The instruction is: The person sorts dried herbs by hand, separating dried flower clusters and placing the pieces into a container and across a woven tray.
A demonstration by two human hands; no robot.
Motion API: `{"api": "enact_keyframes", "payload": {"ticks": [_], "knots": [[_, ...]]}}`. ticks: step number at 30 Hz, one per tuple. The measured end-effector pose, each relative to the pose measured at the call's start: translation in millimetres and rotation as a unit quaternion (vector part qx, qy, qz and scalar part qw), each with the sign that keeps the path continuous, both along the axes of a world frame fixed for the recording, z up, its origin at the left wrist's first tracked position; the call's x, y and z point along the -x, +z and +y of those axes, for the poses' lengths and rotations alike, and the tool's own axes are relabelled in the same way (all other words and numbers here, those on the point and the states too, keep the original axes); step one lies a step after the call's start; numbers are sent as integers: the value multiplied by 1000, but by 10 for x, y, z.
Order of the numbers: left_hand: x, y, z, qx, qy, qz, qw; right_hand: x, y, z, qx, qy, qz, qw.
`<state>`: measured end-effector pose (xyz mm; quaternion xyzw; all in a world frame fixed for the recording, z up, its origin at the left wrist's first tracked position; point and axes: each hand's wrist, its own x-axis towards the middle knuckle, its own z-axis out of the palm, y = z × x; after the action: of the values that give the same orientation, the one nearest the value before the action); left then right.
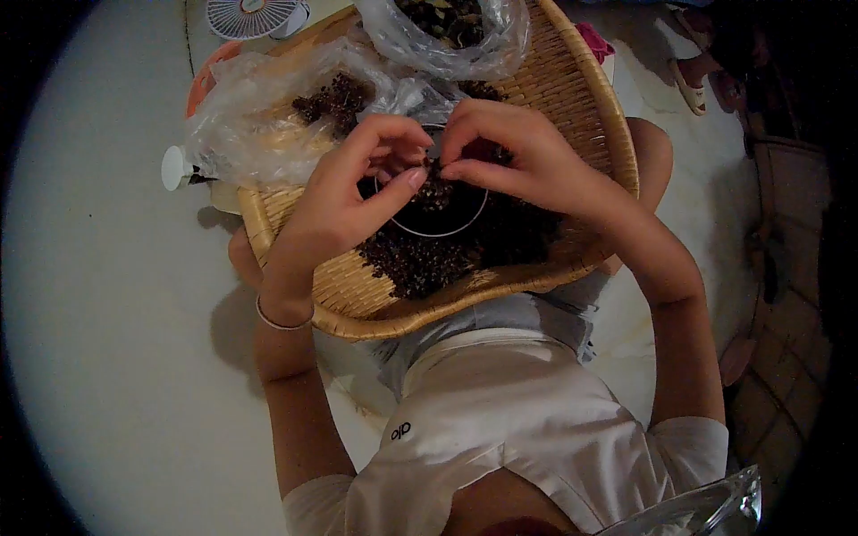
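Note:
Over a round bowl with a pale rim point(435, 234), my left hand point(362, 183) and my right hand point(514, 156) meet at a small dark cluster point(432, 183). Thumb and fingers of each hand are pinched on it from either side. The bowl stands in a woven basket tray point(572, 85) on my lap. Dark, loose grainy bits point(420, 268) are heaped in the tray in front of and beside the bowl. More dark clusters point(335, 103) lie on a clear plastic bag point(259, 116) at the tray's left.
Another clear bag point(509, 45) with dark and leafy bits sits at the tray's far side. A small white fan point(255, 13), an orange object point(207, 76) and a white round object point(174, 168) are at the left. A person's sandalled foot point(688, 85) is at upper right.

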<state>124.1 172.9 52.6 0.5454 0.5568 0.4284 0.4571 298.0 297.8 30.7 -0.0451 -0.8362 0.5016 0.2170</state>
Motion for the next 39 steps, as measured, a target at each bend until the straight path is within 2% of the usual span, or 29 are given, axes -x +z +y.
{"api": "enact_keyframes", "payload": {"ticks": [8,16,32,37,39], "knots": [[0,20,-1,0,3,6,1000,0,14,3,37,-10,-19,999],[-5,17,0,-2,0,24,1000,12,-19,21,-34,5,25,999],[-11,-16,15,-16,-13,58,998,3,-41,33,-34,9,8,999],[-10,-48,21,-13,-15,49,999,-9,27,9,-3,9,-67,998],[-9,-43,25,-12,-16,49,999,7,-34,16,-22,8,-32,999]]}}
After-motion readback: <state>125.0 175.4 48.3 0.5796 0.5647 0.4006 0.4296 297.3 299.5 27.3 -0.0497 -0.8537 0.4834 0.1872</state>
